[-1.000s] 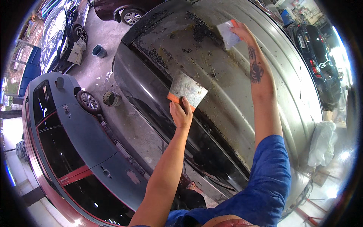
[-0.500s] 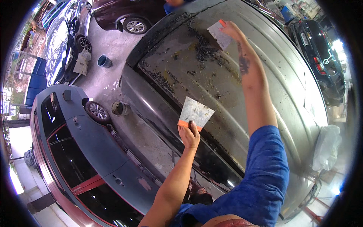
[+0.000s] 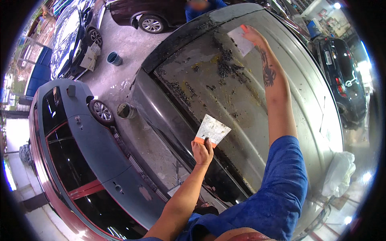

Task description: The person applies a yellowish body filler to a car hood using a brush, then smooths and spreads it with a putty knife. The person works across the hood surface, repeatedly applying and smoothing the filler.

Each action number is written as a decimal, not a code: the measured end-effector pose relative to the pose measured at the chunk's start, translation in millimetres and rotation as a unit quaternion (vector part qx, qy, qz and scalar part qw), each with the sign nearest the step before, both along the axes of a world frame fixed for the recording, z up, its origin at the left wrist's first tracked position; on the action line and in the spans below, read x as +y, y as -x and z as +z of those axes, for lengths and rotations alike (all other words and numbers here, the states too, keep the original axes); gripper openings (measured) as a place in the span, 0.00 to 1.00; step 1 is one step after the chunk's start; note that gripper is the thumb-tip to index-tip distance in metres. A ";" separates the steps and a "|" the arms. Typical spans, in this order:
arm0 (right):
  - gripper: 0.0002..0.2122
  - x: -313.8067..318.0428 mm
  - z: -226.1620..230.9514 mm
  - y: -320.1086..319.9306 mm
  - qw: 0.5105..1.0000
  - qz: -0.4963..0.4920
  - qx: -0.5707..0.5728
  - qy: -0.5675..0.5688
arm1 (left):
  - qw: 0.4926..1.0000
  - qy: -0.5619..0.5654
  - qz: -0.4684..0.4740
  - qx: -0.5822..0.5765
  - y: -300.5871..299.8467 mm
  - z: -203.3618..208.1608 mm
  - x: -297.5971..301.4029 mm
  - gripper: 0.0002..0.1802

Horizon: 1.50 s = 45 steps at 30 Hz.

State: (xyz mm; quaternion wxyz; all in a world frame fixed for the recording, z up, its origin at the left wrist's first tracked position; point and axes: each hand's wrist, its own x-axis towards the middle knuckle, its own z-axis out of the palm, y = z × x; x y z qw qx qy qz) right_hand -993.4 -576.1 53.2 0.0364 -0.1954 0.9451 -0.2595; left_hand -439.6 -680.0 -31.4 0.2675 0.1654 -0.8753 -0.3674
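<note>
My left hand (image 3: pixel 202 152) grips the orange edge of a flat metal scraper (image 3: pixel 213 129), its grey blade smeared with dark residue, held over the near side of a vehicle's roof. Out at the far part of that roof, my right hand (image 3: pixel 255 36) is closed on a second scraper (image 3: pixel 241 41) with an orange edge, its blade lying against or just over the surface. The grey metal roof (image 3: pixel 277 108) has long ridges. Clumps of dark peeled residue (image 3: pixel 229 64) and yellowish smears lie on it, mostly left of the right hand's scraper.
Left stands a grey-and-red car (image 3: pixel 96 144), with a dirty bucket (image 3: pixel 126 111) beside its wheel. A blue bucket (image 3: pixel 114 58) is on the floor farther off. Another person (image 3: pixel 203 8) in blue is at the far side. Clear plastic sheeting (image 3: pixel 339 173) hangs at the right.
My view has shifted a little. The right-hand scraper no longer overlaps the dark clumps as closely, and more bare roof shows around them. Both hands keep their scrapers.
</note>
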 end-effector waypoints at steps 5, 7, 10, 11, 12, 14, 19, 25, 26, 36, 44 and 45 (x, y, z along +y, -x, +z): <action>0.16 -24.2 0.9 1.5 0.969 -0.207 0.063 -0.116 | 1.000 -0.011 -0.001 -0.005 -1.6 7.3 -1.8 0.09; 0.17 -41.7 -2.2 0.8 0.960 -0.223 0.095 -0.141 | 0.999 -0.035 -0.006 -0.009 -1.8 9.0 -1.9 0.07; 0.18 -69.3 -3.7 6.5 0.955 -0.218 0.126 -0.156 | 0.999 -0.038 -0.007 -0.012 -2.3 9.4 -2.1 0.06; 0.19 -75.2 -2.4 9.3 0.955 -0.204 0.129 -0.175 | 0.998 -0.055 -0.017 -0.035 -4.0 9.7 -2.1 0.06; 0.20 -81.8 -2.5 10.6 0.956 -0.186 0.091 -0.209 | 0.998 -0.041 -0.016 -0.043 -3.4 9.4 -2.6 0.06; 0.20 -87.1 -0.5 11.9 0.968 -0.126 0.120 -0.180 | 0.995 -0.058 -0.025 -0.077 -5.9 11.1 -2.7 0.07; 0.21 -77.6 -2.3 -0.6 0.974 0.014 0.131 -0.185 | 0.998 -0.046 -0.013 -0.044 -3.6 13.6 -1.9 0.06; 0.24 -69.6 1.9 -13.6 0.982 -0.023 0.124 -0.142 | 0.999 -0.004 -0.024 -0.046 -2.1 12.6 -4.8 0.06; 0.24 -72.1 2.4 -17.5 0.980 -0.035 0.143 -0.133 | 0.998 -0.016 -0.021 -0.050 -3.6 12.5 -3.9 0.07; 0.27 -56.7 -1.1 -43.7 0.970 0.141 0.143 -0.135 | 0.997 -0.052 -0.031 -0.045 -3.2 6.5 -2.4 0.07; 0.27 -24.4 -27.9 -115.8 0.981 0.126 0.092 -0.119 | 0.996 -0.044 -0.016 -0.075 -2.7 8.9 -1.5 0.09; 0.27 -23.3 -29.6 -131.3 0.977 0.150 0.102 -0.113 | 0.996 -0.064 -0.009 -0.054 -1.9 9.3 -1.1 0.10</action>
